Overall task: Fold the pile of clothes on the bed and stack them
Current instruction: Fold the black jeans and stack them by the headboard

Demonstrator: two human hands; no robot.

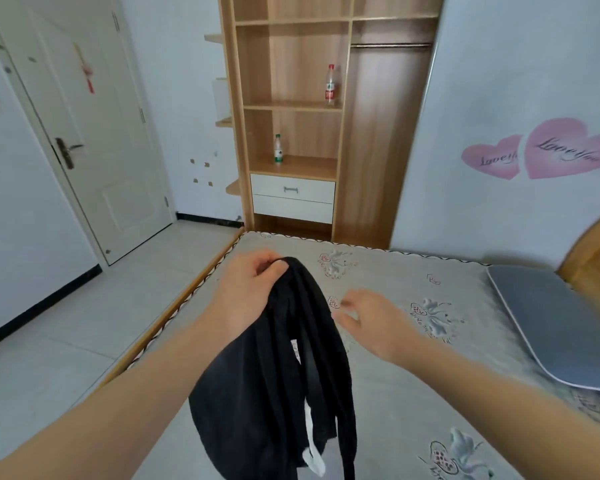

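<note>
A black garment [278,382] with a white label inside hangs bunched from my left hand [246,289], whose fingers grip its top edge above the bed [413,393]. The cloth trails down toward the bottom of the view, with a white strip showing at its lower end. My right hand [368,320] hovers just right of the garment, fingers loosely spread and blurred, holding nothing. No pile or stack of other clothes is visible.
The grey flower-patterned mattress fills the lower right. A grey pillow [551,327] lies by the wooden headboard at right. A wooden wardrobe [291,116] with two bottles stands beyond the bed. Tiled floor and a white door [84,133] are on the left.
</note>
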